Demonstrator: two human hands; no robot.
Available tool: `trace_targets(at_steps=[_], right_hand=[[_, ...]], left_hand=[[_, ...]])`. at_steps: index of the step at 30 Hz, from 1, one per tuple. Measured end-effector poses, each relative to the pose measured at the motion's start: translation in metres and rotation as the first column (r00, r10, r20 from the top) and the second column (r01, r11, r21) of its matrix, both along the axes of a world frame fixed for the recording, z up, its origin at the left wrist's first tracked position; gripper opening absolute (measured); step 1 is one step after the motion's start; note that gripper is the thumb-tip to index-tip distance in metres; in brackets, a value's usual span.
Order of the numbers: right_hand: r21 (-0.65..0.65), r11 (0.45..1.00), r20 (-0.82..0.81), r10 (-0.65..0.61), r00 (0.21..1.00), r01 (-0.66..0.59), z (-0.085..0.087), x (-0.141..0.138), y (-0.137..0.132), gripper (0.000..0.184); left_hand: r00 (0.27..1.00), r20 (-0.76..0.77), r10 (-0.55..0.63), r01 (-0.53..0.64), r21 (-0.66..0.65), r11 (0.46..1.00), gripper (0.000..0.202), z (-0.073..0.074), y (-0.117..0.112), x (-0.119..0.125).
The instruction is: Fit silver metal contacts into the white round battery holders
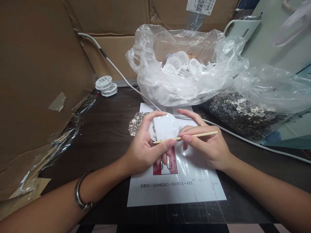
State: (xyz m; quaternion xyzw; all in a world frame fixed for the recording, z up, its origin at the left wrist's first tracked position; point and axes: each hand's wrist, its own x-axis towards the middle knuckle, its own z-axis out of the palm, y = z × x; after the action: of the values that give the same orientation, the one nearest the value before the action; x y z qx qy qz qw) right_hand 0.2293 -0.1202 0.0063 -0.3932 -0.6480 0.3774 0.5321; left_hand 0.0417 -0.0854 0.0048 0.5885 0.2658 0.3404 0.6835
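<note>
My left hand [145, 149] is closed around a round white plastic part [167, 126], which it holds tilted above a printed sheet [177, 194]. Small metal pieces show at the part's upper and left edges. In my right hand [209, 144] a thin pointed wooden stick [204, 133] is pinched between thumb and fingers. The stick's tip lies along the part's lower edge, near my left thumb. A heap of small shiny metal pieces [136, 123] sits just left of the part, on the dark table. The underside of the part is hidden.
Behind stands a clear plastic bag [155, 87] full of white discs. To its right, another bag [245, 110] holds many flat metal pieces. Several white discs [106, 85] are stacked at the back left. A white cable [121, 73] crosses the table; cardboard [36, 64] walls the left side.
</note>
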Motion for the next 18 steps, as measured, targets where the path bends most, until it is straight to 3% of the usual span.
trace_targets(at_steps=[4, 12, 18], right_hand=[[-0.137, 0.99, -0.078, 0.035, 0.996, -0.045, 0.001, -0.0019, -0.0017, 0.021], [-0.247, 0.966, -0.275, 0.01, 0.961, -0.081, -0.0014, -0.0085, -0.0057, 0.011], [-0.291, 0.953, -0.31, -0.007, 0.951, -0.088, 0.0004, -0.0099, -0.0067, 0.01]], left_hand=[[1.0, -0.002, 0.027, -0.027, 0.019, 0.999, 0.056, 0.0013, -0.0014, 0.0006], [0.999, 0.006, 0.046, -0.046, 0.048, 0.998, 0.05, 0.0022, -0.0012, 0.0014], [0.999, 0.013, 0.039, -0.04, 0.045, 0.998, 0.049, 0.0013, -0.0008, 0.0027]])
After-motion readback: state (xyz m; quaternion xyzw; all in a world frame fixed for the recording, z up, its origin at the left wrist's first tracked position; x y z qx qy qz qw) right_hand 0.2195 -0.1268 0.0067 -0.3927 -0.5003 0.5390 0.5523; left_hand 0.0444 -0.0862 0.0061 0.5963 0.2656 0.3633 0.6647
